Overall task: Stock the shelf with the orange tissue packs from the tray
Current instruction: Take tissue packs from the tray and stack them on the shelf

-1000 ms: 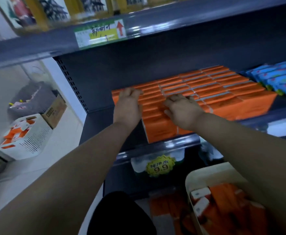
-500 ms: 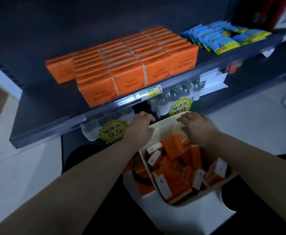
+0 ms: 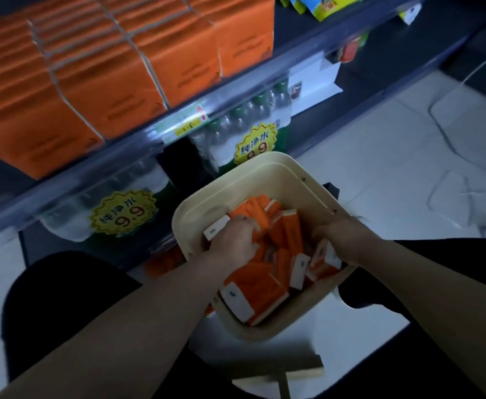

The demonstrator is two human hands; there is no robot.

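Orange tissue packs, glossy rectangular, in rounded cream tray, left hand curled around one, right hand grip unclear

Bottled water packs with green caps, yellow 9.9 price tags; blue-yellow packets top right; pale floor

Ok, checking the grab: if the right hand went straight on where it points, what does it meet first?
Most likely the orange tissue packs standing on edge in the cream plastic tray, just ahead of the right hand; depth is unclear.
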